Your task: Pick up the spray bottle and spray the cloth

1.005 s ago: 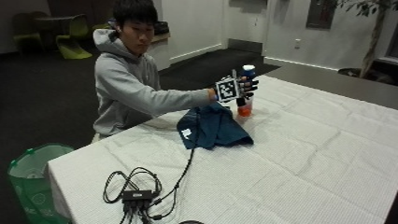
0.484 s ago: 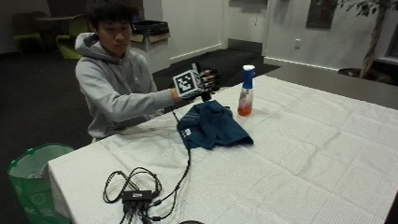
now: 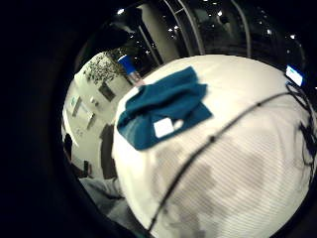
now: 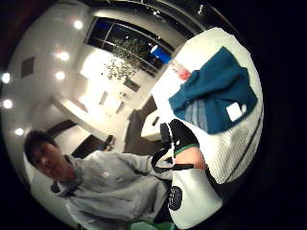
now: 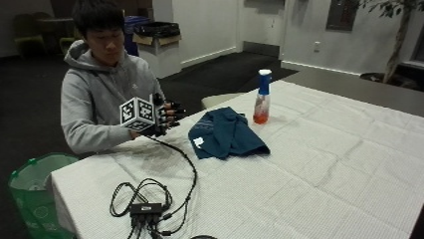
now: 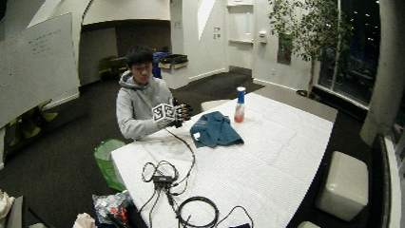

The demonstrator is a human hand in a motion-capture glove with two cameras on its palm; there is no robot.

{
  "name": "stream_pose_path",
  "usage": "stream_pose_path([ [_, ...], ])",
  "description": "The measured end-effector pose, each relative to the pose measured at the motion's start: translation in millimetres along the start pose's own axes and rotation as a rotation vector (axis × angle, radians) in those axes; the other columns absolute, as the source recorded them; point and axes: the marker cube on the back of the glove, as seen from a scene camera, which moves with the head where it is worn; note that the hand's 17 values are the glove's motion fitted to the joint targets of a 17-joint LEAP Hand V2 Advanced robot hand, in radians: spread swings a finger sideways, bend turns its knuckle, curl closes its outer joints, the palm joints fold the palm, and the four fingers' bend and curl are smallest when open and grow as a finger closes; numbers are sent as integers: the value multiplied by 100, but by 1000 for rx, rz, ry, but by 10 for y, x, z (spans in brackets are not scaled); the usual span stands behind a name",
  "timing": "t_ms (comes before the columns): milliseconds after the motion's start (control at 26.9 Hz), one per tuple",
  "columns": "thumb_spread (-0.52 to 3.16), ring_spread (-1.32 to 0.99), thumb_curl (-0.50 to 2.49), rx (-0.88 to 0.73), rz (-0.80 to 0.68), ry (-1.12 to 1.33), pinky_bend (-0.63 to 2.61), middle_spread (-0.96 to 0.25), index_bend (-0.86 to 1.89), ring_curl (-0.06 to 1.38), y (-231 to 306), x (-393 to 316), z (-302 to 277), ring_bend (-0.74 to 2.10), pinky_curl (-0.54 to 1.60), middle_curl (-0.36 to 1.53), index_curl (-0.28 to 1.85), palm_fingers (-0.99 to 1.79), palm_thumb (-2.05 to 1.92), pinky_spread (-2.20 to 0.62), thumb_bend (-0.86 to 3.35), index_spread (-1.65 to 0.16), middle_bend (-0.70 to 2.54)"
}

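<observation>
Grip: the gloved right hand (image 5: 161, 118) is hanging at middle left of the outside view, fingers loosely curled and holding nothing.
Bottle: the spray bottle (image 5: 262, 96) is standing upright on the table (image 5: 344, 169), upper centre, well apart from the hand.
Cloth: the blue cloth (image 5: 224, 134) is lying bunched just beside the bottle, between it and the hand.
Progress: judging by this, the bottle is waiting to be picked up; whether the cloth is already wet, I cannot tell.
</observation>
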Motion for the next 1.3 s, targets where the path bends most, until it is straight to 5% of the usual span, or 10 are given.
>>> stream_pose_path([
  [335,92,-5,47,62,-41,178,29,-8,16,31,594,333,-135,28,32,38,33,50,75,20,-3,-33,23],
  [1303,94,-6,44,-13,-59,228,22,-8,15,32,721,305,27,24,33,38,32,55,75,20,-3,-31,20],
])
